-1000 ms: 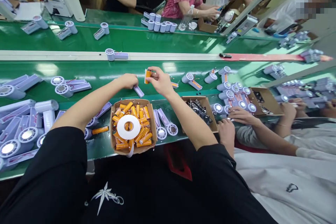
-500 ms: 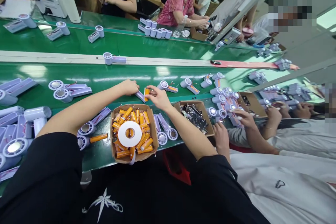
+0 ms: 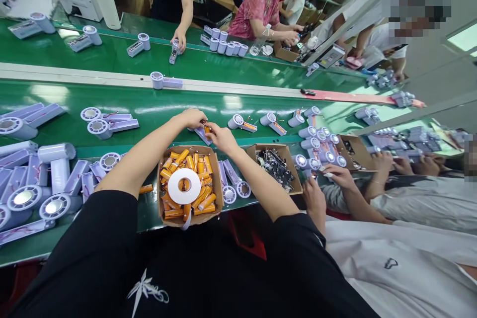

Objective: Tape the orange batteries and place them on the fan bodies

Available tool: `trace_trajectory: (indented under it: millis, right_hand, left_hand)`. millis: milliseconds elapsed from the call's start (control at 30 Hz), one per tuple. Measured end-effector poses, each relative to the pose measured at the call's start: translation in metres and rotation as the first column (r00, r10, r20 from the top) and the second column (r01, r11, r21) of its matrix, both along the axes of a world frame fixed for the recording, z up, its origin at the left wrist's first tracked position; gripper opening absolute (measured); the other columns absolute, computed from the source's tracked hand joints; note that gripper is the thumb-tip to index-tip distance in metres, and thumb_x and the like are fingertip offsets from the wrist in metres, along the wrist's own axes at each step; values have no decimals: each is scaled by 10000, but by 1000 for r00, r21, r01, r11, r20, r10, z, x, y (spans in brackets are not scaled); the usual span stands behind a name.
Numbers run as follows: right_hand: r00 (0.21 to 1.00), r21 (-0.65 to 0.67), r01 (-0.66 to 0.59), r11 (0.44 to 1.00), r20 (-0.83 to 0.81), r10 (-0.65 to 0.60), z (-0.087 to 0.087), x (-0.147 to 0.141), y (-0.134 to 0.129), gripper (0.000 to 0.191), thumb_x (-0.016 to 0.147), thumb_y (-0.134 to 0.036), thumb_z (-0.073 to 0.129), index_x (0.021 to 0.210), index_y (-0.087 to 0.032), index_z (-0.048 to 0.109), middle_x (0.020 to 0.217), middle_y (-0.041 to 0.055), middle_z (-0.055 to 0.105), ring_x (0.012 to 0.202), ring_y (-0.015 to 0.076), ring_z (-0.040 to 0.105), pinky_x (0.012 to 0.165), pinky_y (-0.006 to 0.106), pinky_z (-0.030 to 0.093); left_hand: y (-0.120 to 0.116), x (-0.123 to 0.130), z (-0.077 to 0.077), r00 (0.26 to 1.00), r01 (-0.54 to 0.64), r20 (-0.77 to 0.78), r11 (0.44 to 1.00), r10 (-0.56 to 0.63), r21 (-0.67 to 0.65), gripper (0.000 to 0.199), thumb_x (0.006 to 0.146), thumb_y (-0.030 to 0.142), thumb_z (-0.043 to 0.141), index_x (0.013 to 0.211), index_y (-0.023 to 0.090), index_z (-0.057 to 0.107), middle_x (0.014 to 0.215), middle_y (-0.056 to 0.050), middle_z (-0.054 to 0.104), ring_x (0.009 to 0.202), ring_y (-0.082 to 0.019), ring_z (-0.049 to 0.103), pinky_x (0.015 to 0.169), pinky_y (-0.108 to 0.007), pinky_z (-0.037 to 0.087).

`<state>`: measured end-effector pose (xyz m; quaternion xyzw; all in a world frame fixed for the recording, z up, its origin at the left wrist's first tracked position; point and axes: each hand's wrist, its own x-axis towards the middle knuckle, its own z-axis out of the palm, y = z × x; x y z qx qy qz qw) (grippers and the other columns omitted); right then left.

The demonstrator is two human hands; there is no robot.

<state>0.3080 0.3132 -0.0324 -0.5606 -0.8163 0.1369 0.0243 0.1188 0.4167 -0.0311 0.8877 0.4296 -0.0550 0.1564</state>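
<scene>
My left hand [image 3: 194, 118] is closed, its fingertips meeting near the upper end of an orange battery cell [image 3: 207, 129]. What those fingertips pinch is too small to make out. My right hand [image 3: 222, 138] grips the cell between thumb and fingers, over the open handle of a lavender fan housing [image 3: 201, 135]. The housing's round head is hidden behind my left hand. Just below, a cardboard box [image 3: 219, 203] holds many orange cells, with a white tape roll [image 3: 173, 188] lying on top. Two lavender fan housings [image 3: 229, 194] lie between that box and my right forearm.
Lavender fan housings [image 3: 26, 198] pile up at left, and more [image 3: 316, 141] cluster at right. A box of small dark parts [image 3: 276, 169] stands beside my right forearm. A co-worker's hands [image 3: 315, 196] work close by. A pale divider rail [image 3: 231, 88] crosses the green surface.
My left hand has moved right, bringing its fingertips to the battery cell. The right hand still grips the cell, now lower over the handle. Across the line, a person has reached onto a fan.
</scene>
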Motion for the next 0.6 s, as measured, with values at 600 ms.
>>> trace_trajectory:
  millis: [600]
  right_hand:
    - [990,48,-133,990,-36,135,55,9,-12,380,1104,-379,631,1423,-234,780,1494,133,761,1391,343,699,1185,505,538]
  left_hand:
    - [-21,12,26,975,-222,19,975,222,27,378,968,333,644,1304,265,803,1290,-86,830,1206,-267,728,998,-311,536]
